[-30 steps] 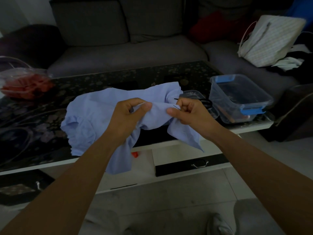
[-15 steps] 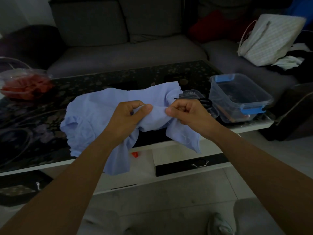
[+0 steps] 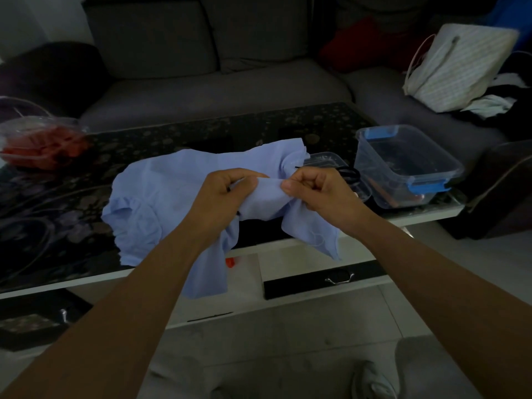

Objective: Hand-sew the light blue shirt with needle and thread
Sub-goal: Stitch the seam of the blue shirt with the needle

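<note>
The table point(image 3: 201, 133) in front of me has a dark glossy top with a pale flower pattern and a white front edge. The light blue shirt point(image 3: 161, 191) lies crumpled across its middle, its near part hanging over the edge. To my right stands a clear plastic box point(image 3: 403, 165) with blue clips, a smaller clear tub point(image 3: 325, 159) just beside it. Far to my left sits a clear container of something red point(image 3: 43, 139)

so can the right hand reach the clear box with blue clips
Probably yes: the clear box stands close beside the right hand, only a low container between them. But that hand is pinching the shirt and must let go first.
</note>
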Available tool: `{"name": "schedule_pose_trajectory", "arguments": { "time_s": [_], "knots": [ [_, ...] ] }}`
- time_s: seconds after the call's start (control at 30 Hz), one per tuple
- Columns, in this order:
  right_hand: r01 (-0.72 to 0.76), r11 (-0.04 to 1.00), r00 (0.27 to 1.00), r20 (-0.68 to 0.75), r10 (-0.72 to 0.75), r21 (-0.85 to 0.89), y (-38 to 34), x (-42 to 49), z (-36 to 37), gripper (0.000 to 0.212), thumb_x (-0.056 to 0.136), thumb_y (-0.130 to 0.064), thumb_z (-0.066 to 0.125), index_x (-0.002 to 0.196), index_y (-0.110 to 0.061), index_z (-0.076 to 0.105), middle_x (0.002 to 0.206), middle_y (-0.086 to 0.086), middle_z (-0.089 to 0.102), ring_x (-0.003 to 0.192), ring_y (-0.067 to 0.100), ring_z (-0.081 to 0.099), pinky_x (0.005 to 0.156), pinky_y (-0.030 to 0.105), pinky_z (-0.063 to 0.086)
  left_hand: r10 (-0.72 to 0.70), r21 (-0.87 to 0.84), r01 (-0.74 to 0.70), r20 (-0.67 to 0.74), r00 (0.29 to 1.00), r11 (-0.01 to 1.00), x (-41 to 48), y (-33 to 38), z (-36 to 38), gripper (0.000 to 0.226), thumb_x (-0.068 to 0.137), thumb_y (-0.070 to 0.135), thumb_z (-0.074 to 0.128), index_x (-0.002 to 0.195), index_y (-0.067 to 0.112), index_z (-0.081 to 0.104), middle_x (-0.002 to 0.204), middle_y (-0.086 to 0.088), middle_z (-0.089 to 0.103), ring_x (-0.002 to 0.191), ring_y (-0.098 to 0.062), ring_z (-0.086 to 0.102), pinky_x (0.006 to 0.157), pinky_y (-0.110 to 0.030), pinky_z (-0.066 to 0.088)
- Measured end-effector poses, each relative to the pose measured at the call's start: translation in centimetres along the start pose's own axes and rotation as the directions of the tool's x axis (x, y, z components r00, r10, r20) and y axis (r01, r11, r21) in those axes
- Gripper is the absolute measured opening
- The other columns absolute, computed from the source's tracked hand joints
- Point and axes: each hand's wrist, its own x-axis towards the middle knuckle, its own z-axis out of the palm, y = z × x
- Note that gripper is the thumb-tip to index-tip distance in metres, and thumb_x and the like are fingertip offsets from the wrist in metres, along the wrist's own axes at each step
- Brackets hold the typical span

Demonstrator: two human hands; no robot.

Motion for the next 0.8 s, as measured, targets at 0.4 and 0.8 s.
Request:
{"name": "schedule_pose_trajectory", "arguments": {
  "time_s": [0.4, 0.8],
  "knots": [
    [0.038, 0.999, 0.998, 0.042, -0.039, 0.018, -0.1, -0.1, 0.2, 0.019, 0.093, -0.013, 0.060, 0.074, -0.013, 0.062, 0.058, 0.006, 0.044, 0.053, 0.006, 0.036, 0.053, 0.014, 0.035, -0.085, -0.023, 0.087, 0.063, 0.994, 0.996, 0.4, -0.1, 0.2, 0.023, 0.088, 0.021, 0.065, 0.080, 0.000, 0.065, 0.071, -0.007, 0.061, 0.062, -0.009, 0.057, 0.059, -0.016, 0.048],
    [0.027, 1.000, 1.000, 0.015, -0.027, -0.003, 0.0, -0.1, 0.2, 0.026, 0.095, -0.014, 0.057, 0.069, -0.018, 0.062, 0.051, -0.012, 0.048, 0.051, 0.002, 0.039, 0.050, 0.015, 0.035, -0.076, -0.068, 0.085, 0.130, 0.989, 0.994, -0.2, 0.7, 0.6, 0.010, 0.088, 0.023, 0.065, 0.081, 0.015, 0.066, 0.072, 0.003, 0.065, 0.063, -0.003, 0.061, 0.059, -0.011, 0.051]
  ]
}}
